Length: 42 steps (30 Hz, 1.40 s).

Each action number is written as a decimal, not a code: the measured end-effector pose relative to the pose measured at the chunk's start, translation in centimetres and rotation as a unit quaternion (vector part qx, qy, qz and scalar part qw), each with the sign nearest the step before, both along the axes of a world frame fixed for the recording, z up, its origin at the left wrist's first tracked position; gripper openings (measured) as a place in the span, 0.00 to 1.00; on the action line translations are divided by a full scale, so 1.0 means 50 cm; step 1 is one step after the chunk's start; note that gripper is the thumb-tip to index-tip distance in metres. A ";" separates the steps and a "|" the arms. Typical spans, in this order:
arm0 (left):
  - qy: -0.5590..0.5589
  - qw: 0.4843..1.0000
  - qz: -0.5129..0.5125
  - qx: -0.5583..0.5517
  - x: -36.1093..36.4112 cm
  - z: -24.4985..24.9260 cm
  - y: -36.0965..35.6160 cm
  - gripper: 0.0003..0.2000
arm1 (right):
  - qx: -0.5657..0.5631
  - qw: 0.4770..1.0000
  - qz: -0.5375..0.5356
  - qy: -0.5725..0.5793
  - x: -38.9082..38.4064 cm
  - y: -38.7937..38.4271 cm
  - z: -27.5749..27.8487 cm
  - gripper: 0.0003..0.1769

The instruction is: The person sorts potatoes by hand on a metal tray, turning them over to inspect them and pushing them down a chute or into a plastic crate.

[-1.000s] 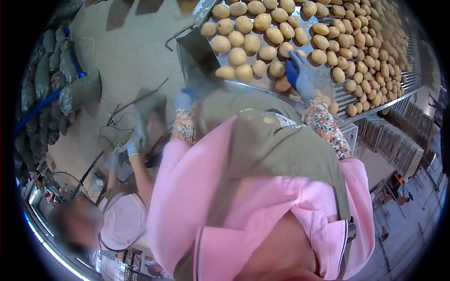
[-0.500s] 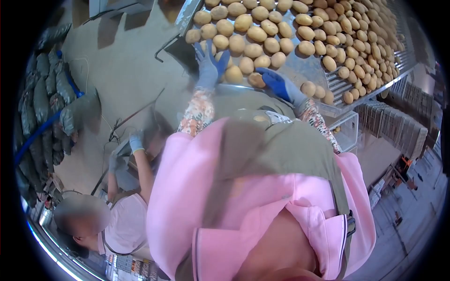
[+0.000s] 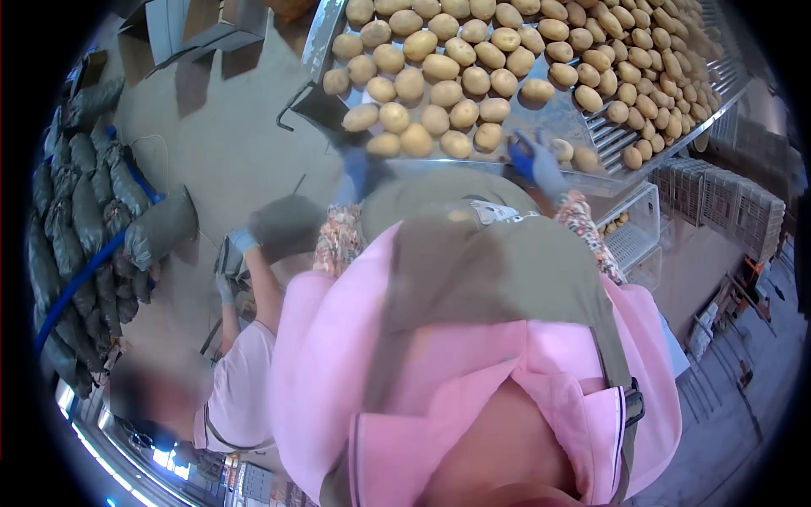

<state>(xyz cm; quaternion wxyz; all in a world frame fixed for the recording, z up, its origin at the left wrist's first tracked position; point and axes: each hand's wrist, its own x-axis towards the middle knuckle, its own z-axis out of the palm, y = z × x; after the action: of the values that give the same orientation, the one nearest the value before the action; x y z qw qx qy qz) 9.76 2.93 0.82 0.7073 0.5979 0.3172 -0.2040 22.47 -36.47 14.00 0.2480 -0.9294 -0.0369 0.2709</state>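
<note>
Along the bottom of the frame my pink shirt (image 3: 338,355) bunches in soft cloth folds under a matte olive apron (image 3: 498,262), and the wrinkled floral sleeve cover (image 3: 338,237) runs up my left forearm. Half a second ago my left hand (image 3: 353,173) was spread over the potatoes at the corner; now it has dropped back to the near edge, left of centre, and it is so blurred that I cannot tell whether it is clenched or released. My right hand (image 3: 539,162) has shifted further right, fingers bent, beside two loose potatoes; whether it grasps anything I cannot tell. So only my right hand is among the crop now, by my reading. The potatoes (image 3: 440,67), round to oval, tan and dull-skinned, lie in a loose single layer across the top centre, on the smooth, scuffed metal tabletop (image 3: 568,125); they crowd more thickly over the ribbed rollers (image 3: 606,140) at upper right. Below those, a clear plastic crate (image 3: 639,221) holds a few more, with slatted grey crates (image 3: 718,198) beyond. At lower left a co-worker (image 3: 241,384) bends forward, and farther left lie plump, shiny green sacks (image 3: 160,226); flat-sided cardboard boxes (image 3: 224,21) stand at upper left.
</note>
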 end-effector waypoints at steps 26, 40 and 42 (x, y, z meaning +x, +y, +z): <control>-0.126 0.989 0.068 0.046 -0.054 -0.164 0.130 0.31 | 0.317 0.915 0.153 0.199 0.070 0.323 0.143 0.30; -0.205 0.869 0.063 0.447 0.157 0.181 -0.038 0.26 | 0.092 0.990 -0.016 0.110 -0.008 0.104 0.020 0.34; -0.196 0.875 -0.014 0.443 0.194 0.129 -0.072 0.31 | 0.154 0.973 0.096 0.140 0.007 0.154 0.006 0.37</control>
<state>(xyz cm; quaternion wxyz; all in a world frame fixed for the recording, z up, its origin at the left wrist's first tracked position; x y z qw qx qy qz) 19.45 -0.69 7.29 0.4128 0.8808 0.2212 0.0693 22.81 -28.79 14.31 0.3637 -0.8251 -0.1321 0.4116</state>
